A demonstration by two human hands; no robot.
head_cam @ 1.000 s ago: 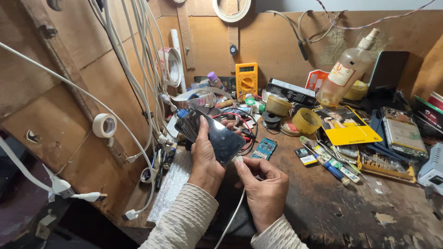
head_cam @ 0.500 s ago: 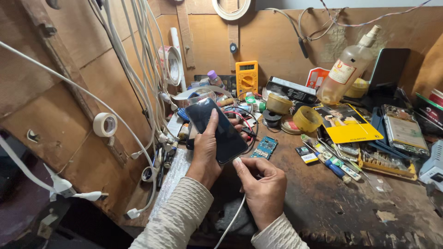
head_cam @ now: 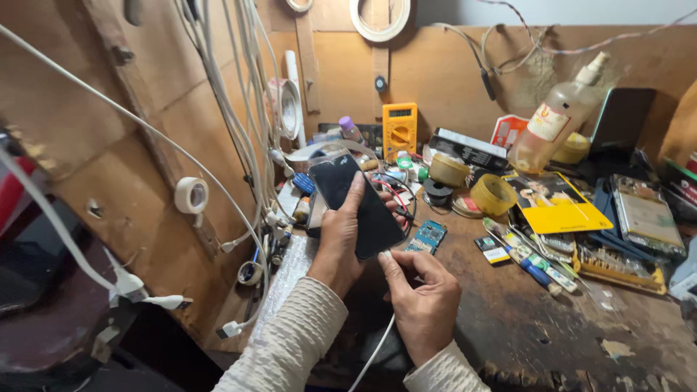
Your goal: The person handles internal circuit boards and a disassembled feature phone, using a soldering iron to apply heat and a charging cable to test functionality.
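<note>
The dark phone (head_cam: 356,203) now faces screen-up in the left hand (head_cam: 337,243), raised above the cluttered wooden bench (head_cam: 523,327); 1 second ago it was turned so its pale back showed, so it has been flipped and lifted slightly. The left fingers wrap its lower half, thumb lying across the glass. At its bottom edge the right hand (head_cam: 425,301) pinches the plug of a white cable (head_cam: 374,348) between thumb and forefinger, the tip touching or just beside the port, closer than before; judging by this, the plug is being lined up. Just beyond lie a small blue circuit board (head_cam: 428,236), a yellow multimeter (head_cam: 399,129) and rolls of tape (head_cam: 494,194)
</note>
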